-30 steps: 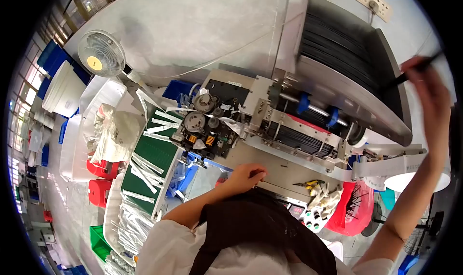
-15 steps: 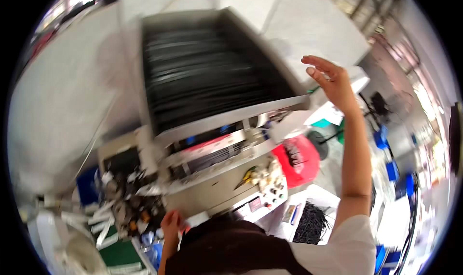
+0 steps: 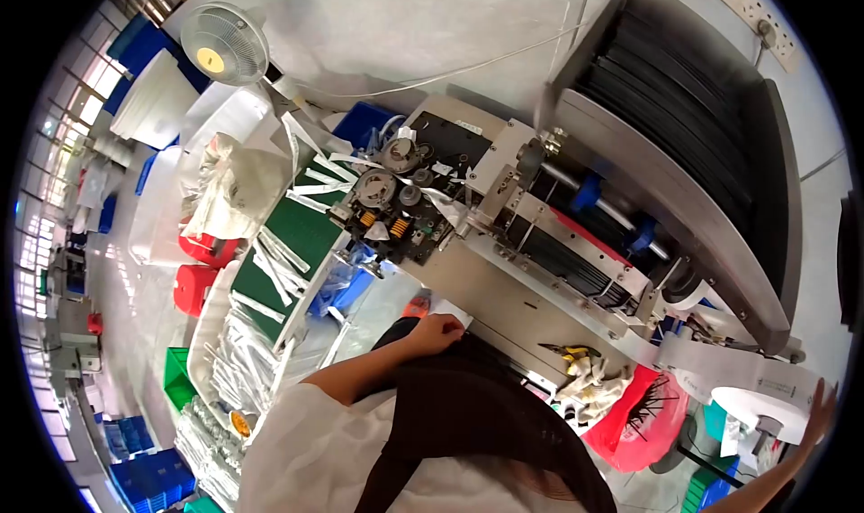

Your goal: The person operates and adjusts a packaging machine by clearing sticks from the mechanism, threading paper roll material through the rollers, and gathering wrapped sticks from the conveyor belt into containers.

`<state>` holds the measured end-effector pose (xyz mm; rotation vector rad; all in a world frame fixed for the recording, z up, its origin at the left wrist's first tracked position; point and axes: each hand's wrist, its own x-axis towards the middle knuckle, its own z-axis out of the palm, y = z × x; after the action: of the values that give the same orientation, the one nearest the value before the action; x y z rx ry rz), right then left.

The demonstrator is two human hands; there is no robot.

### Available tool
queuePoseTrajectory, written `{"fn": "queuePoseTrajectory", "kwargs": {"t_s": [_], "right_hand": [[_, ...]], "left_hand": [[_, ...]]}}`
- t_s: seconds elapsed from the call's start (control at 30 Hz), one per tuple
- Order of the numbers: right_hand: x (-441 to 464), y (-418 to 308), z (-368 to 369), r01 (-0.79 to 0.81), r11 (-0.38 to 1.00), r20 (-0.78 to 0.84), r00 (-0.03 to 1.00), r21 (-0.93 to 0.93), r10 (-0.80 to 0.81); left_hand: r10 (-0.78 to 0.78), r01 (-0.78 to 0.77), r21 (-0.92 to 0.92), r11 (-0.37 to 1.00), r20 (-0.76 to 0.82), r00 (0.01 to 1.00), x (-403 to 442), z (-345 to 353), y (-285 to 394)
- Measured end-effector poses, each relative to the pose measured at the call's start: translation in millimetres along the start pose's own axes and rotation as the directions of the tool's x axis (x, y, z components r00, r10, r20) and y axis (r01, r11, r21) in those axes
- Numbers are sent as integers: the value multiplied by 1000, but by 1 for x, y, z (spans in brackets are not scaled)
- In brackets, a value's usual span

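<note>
My left hand [image 3: 436,333] is curled closed in front of my apron, by the front edge of a beige machine [image 3: 504,310]. Its fingertips are turned away, so any contents are hidden. At the far right, my right hand [image 3: 817,412] has its fingers stretched out beside a white paper roll [image 3: 760,411]; I cannot tell whether they touch. A printed paper band [image 3: 733,369] runs from the roll's area toward the machine. Above, a metal hopper [image 3: 679,193] holds many thin black strips [image 3: 670,90]. Blue rollers [image 3: 588,192] sit on a shaft below the hopper.
Left of the machine's gears [image 3: 373,189], a green conveyor belt [image 3: 292,229] carries white wrapped strips. A fan [image 3: 225,45] stands at the upper left. Yellow-handled pliers [image 3: 569,352], cloth gloves [image 3: 594,391] and a red bag [image 3: 639,423] are at the lower right.
My view has swung left, bringing the conveyor and fan into sight. My right hand has gone from beside the hopper down to the paper roll. My left hand stays low by the machine's front.
</note>
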<state>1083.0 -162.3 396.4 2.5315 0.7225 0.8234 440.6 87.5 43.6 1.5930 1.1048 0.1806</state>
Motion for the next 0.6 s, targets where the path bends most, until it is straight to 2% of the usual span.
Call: {"fn": "queuePoseTrajectory", "kwargs": {"t_s": [0.03, 0.1, 0.13, 0.2, 0.23, 0.3, 0.33, 0.37, 0.4, 0.43, 0.47, 0.53, 0.57, 0.6], "right_hand": [[14, 11, 48, -9, 910, -5, 1000, 414, 12], [11, 20, 84, 110, 962, -231, 972, 252, -51], [8, 12, 87, 120, 981, -301, 951, 151, -70], [-28, -56, 55, 36, 999, -359, 932, -31, -45], [-47, -88, 43, -11, 995, -388, 921, -100, -29], [-84, -141, 27, -33, 991, -455, 890, -129, -30], [-103, -164, 18, -1, 994, -483, 874, -105, -50], [-120, -185, 10, 105, 995, -544, 834, -1, -89], [-135, -199, 11, 140, 989, -434, 894, 42, -108], [-154, -212, -5, 166, 976, -207, 969, 142, -135], [-167, -221, -18, 168, 955, 27, 983, 246, -180], [-148, -188, -20, 419, 790, -373, 890, 448, -261], [-123, -162, -16, 351, 722, -448, 892, 596, -63], [-102, -131, -30, 212, 833, -456, 889, 510, 53]], "left_hand": [[-12, 12, 9, 1000, -4, 1000, 1, 6, -3], [-39, 34, -91, 995, -45, 998, 3, 20, -12], [-43, 40, -85, 996, -36, 998, 3, 26, -9], [59, -58, 25, 998, -52, 997, 4, 33, -2], [59, -58, 29, 998, -47, 997, 4, 34, 0], [86, -84, 46, 995, -30, 996, 4, 36, 5], [88, -87, 46, 995, -31, 996, 2, 36, 7], [86, -84, 57, 995, -42, 995, 0, 35, 10], [81, -77, 66, 995, -55, 995, -2, 35, 10], [81, -77, 64, 995, -58, 995, -4, 35, 7], [83, -76, 91, 993, -69, 994, -6, 35, 2], [80, -69, 127, 990, -84, 993, -5, 31, 4], [37, -28, 103, 994, -82, 996, -10, 29, 8], [-6, 12, 84, 996, -71, 997, -16, 28, 9]]}}
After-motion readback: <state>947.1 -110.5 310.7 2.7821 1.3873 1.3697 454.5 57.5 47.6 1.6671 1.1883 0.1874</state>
